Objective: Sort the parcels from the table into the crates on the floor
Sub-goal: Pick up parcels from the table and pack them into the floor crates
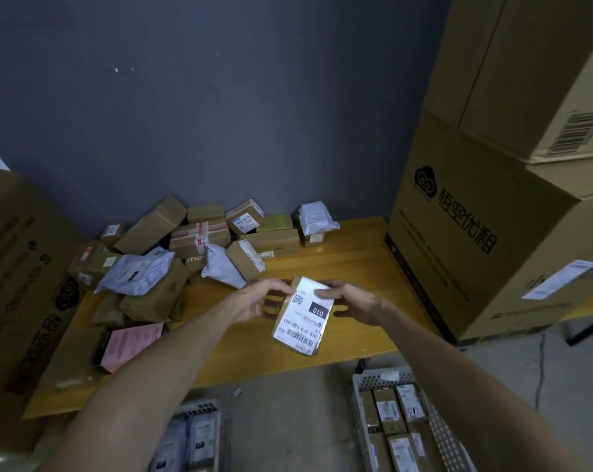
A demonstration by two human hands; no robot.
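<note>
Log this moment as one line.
right hand holds parcel, label up, above table | left hand at its corner | crates on floor part-filled

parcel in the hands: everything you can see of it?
The parcel is a small flat brown packet, cardboard by its look, with shiny tape at the near edge. A white label covers most of its top face: a QR code, a black patch reading 010, lines of print and a barcode, all upside down to the camera. It is tilted, held over the yellow table. The left hand pinches its far left corner; the right hand grips its far right edge, thumb on top.
</note>
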